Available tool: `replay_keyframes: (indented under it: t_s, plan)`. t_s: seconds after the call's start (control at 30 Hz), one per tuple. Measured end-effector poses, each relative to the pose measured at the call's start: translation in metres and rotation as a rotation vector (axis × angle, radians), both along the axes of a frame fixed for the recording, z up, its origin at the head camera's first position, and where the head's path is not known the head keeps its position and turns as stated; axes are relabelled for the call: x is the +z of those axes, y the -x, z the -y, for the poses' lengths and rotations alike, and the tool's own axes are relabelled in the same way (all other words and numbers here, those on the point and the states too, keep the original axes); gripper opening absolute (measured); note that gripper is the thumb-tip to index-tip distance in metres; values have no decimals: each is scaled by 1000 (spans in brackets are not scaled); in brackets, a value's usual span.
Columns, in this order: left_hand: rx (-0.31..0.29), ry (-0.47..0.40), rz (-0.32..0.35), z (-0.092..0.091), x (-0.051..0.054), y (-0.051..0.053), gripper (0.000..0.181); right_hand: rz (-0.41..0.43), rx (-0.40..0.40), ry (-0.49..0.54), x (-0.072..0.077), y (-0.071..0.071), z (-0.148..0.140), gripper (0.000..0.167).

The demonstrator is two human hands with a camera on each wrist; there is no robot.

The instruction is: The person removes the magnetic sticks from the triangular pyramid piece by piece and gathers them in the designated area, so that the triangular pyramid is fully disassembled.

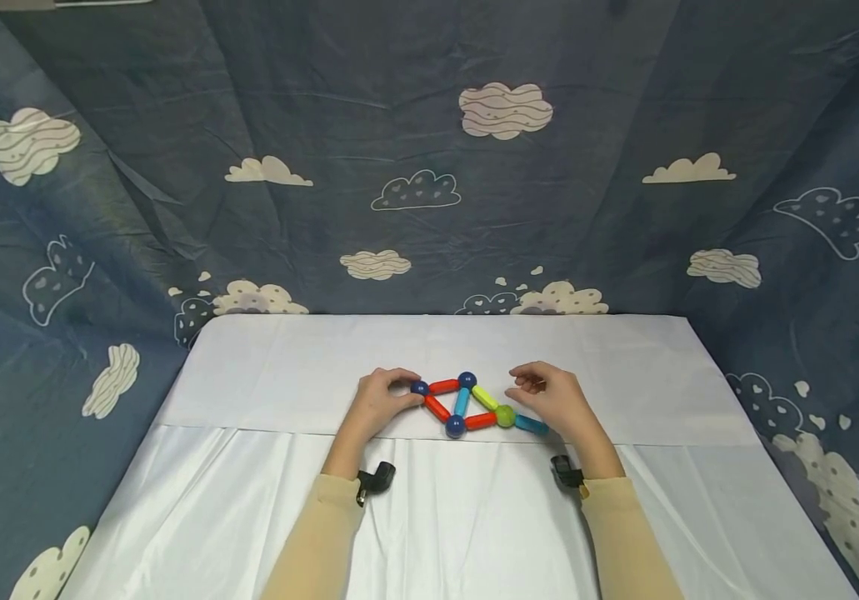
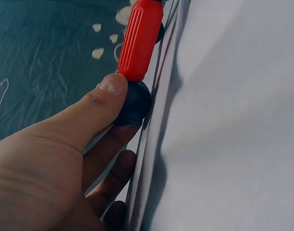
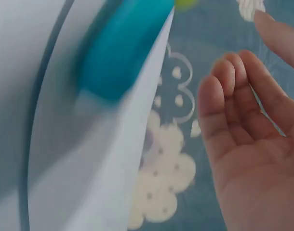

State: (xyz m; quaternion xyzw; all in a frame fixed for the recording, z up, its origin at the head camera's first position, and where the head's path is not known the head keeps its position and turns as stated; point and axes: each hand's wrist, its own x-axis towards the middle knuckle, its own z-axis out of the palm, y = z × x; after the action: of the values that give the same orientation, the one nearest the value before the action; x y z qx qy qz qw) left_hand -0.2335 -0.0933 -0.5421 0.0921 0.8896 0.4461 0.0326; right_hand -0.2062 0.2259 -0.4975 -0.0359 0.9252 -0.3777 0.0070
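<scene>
A joined figure of coloured rods and balls lies on the white table. My left hand [image 1: 378, 406] pinches the dark blue ball [image 1: 419, 388] at its left end between thumb and fingers; the left wrist view shows a ribbed red rod [image 2: 141, 41] attached to that ball. Red rods, a light blue rod [image 1: 461, 402] and a yellow-green rod [image 1: 485, 397] link two more dark blue balls and a green ball [image 1: 505, 416]. From the green ball a blue rod [image 1: 531, 424] sticks out to the right. Beside that rod my right hand [image 1: 555, 402] holds nothing, its fingers loosely bent.
White cloth [image 1: 429, 525] covers the table, with a seam or fold running across it. A dark blue curtain [image 1: 429, 233] with cloud prints surrounds the back and sides. Each wrist carries a small black camera [image 1: 377, 479].
</scene>
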Motion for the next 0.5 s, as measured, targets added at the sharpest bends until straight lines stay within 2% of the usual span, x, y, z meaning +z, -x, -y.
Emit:
replay_keyframes:
  t_s: [0.1, 0.2, 0.5]
  plan:
    - [-57, -10, -2, -4, -1, -2, 37, -37, 31, 50, 0, 2, 12, 39]
    - [-93, -13, -14, -6, -3, -3, 39, -29, 60, 78, -2, 4, 25, 41]
    - [-118, -4, -34, -8, -5, -4, 37, 72, 114, 88, -14, 17, 55, 45]
